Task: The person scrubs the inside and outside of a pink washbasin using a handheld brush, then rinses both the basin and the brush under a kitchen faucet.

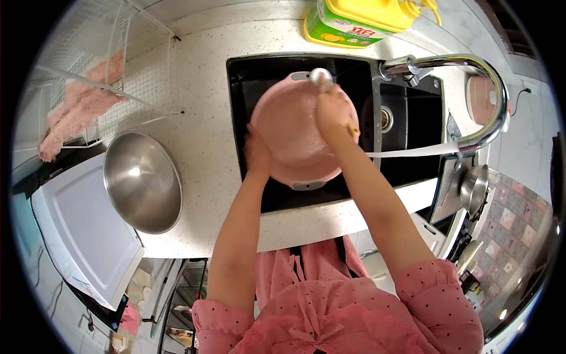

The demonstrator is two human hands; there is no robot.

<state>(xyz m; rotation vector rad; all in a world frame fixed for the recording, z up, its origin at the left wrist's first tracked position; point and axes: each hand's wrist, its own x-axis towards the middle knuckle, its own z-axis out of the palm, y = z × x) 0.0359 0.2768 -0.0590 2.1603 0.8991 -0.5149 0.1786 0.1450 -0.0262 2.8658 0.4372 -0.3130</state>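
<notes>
A round pink plastic basin [289,119] with grey-inset handles sits in the left bowl of the black double sink [376,115]. Its inside looks wet. At the left rim, my left hand [258,150] holds the wall, its fingers on the outer side. Over the basin's right part, my right hand [332,108] grips a small object with a pale, shiny round end [321,76]; blur hides what it is. From the chrome faucet [484,71], a white stream of water [411,152] runs towards the basin and passes behind my right forearm.
A stainless steel bowl [143,181] rests on the speckled counter [203,177] at left, beside a white wire rack [146,66] with a pink cloth [84,104]. Behind the sink stands a yellow-green detergent jug [353,24]. A cutting board [444,188] and metal bowl [474,190] are at right.
</notes>
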